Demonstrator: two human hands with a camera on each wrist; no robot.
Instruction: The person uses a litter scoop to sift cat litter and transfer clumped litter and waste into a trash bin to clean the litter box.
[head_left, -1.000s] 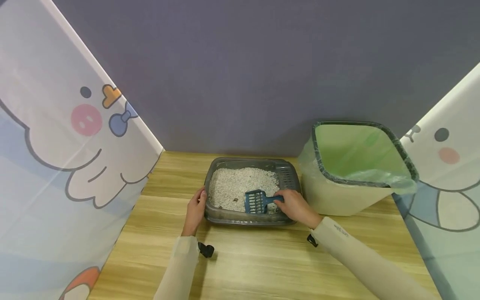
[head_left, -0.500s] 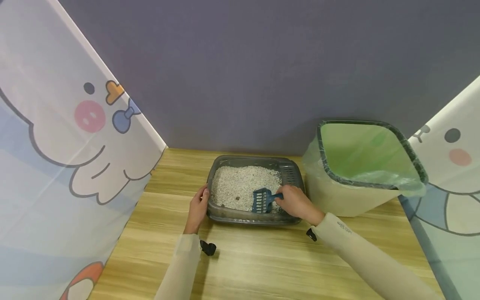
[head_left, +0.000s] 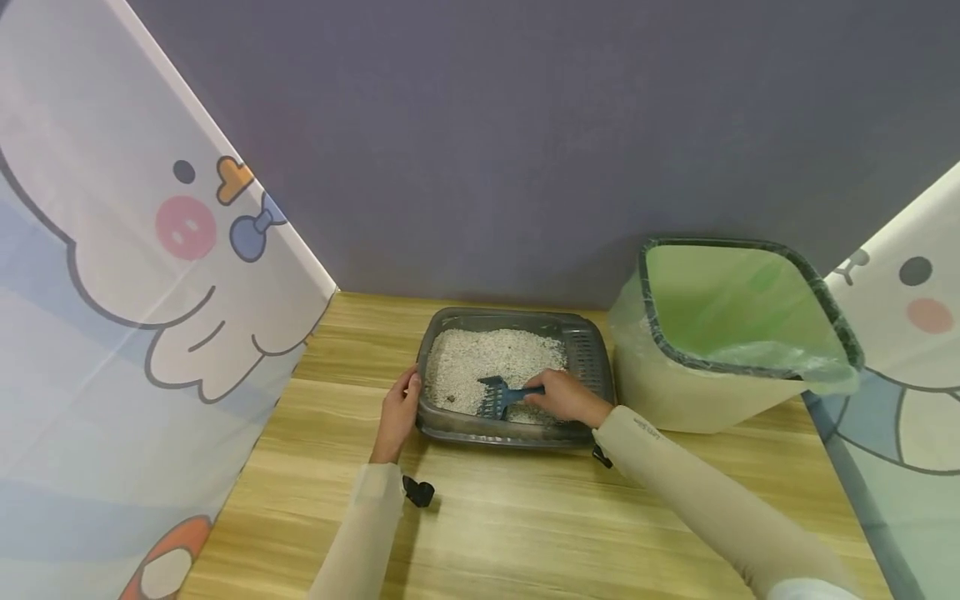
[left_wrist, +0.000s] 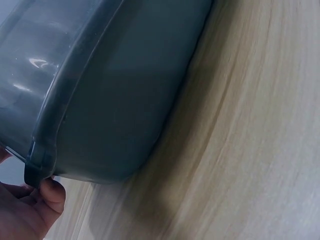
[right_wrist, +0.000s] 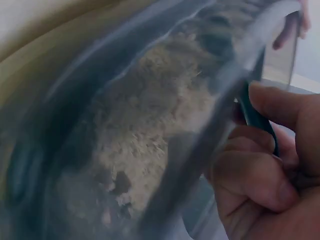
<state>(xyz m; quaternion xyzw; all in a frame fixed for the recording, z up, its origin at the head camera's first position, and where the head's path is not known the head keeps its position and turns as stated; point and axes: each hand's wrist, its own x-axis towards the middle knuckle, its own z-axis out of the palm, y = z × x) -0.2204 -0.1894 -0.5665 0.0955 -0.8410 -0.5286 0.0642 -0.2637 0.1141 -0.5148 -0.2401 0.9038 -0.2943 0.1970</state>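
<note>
A dark grey plastic litter box (head_left: 480,429) holds pale grainy litter (head_left: 498,350), with a small dark clump (head_left: 451,399) lying near its left side. My left hand (head_left: 397,412) grips the box's left rim; thumb and fingers pinch a corner of it in the left wrist view (left_wrist: 30,210). My right hand (head_left: 566,395) holds a blue slotted litter scoop (head_left: 495,400) by the handle, its head tilted in the litter near the front wall. In the right wrist view, fingers and thumb (right_wrist: 275,105) wrap the scoop handle (right_wrist: 255,117).
Right of the box stands a pale bin (head_left: 667,396) lined with a clear greenish bag (head_left: 750,308), its dark rim above the box. The wooden table (head_left: 487,517) extends in front. A grey wall (head_left: 480,150) rises behind, with cartoon-print panels (head_left: 112,275) at the sides.
The scoop has gone slightly right, then left through the litter with my right hand, its head now tilted more. The dark clump has shifted left in the box. My left hand keeps its grip.
</note>
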